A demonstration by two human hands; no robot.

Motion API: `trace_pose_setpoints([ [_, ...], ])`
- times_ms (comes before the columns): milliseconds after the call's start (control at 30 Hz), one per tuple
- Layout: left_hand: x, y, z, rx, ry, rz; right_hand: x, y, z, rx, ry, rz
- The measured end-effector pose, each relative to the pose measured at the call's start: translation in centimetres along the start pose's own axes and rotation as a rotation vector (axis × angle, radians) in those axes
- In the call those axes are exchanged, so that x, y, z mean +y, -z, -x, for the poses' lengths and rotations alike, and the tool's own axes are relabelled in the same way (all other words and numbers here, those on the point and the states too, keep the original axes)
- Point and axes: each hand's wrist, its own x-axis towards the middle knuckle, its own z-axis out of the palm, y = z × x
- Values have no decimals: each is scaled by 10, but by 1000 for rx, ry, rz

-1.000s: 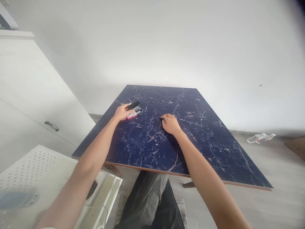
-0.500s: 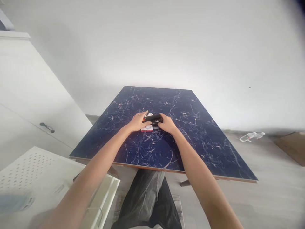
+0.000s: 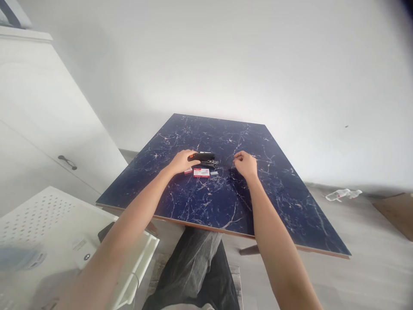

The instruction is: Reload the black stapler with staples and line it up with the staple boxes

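A black stapler (image 3: 205, 156) with an orange detail at its back end lies over the blue marbled table (image 3: 206, 202), its metal parts showing at the right end. My left hand (image 3: 183, 162) grips its left end, thumb in front and fingers behind. Just in front of the stapler is a small red-and-white box (image 3: 201, 173). Part of another red-and-white box (image 3: 188, 171) shows beside my left thumb. A small strip of staples (image 3: 214, 173) lies to the right of the boxes. My right hand (image 3: 245, 163) is apart from the stapler, fingertips pinched together; anything between them is too small to make out.
A white perforated surface (image 3: 41, 215) stands at the lower left, below a white cabinet (image 3: 38, 103). The wall (image 3: 219, 64) rises behind the table. On the floor at right are clear plastic bottles (image 3: 342, 194) and a cardboard box (image 3: 395, 211).
My right hand has let go of the stapler's right end and moved right. My left hand keeps its grip. The boxes and staple strip are more exposed, and the view has shifted slightly.
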Motion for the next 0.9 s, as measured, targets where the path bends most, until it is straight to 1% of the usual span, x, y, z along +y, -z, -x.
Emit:
trace_pose_setpoints([
  [33, 0, 1, 1, -1, 12, -6, 1, 0, 1, -17, 24, -35],
  [100, 0, 2, 2, -5, 23, -14, -4, -7, 6, -106, 113, -127],
  [200, 1, 1, 3, 1, 22, -15, -24, -28, 18, -234, 267, -206],
  [267, 1, 0, 3, -1, 27, -6, -36, -40, 23, -244, 322, -188],
  [333, 0, 0, 2, -15, 40, 7, -39, -44, 23, -241, 336, -163],
  [400, -1, 0, 2, -33, 49, 26, -33, -37, 18, -246, 321, -139],
  [500, -1, 2, 1, -42, 52, 41, -15, -17, 9, -255, 261, -118],
  [567, -1, 1, 1, -32, 53, 30, -7, -4, 6, -209, 230, -101],
  [667, -3, -1, 1, -23, 54, 11, -13, 6, 10, -161, 209, -41],
  [733, -6, -4, 1, -12, 47, -5, -26, 5, 15, -227, 220, 20],
  [833, -9, -6, 1, 3, 32, -15, -44, -2, 22, -399, 294, 125],
  [900, -10, -6, 1, 5, 19, -4, -50, -6, 26, -476, 335, 163],
])
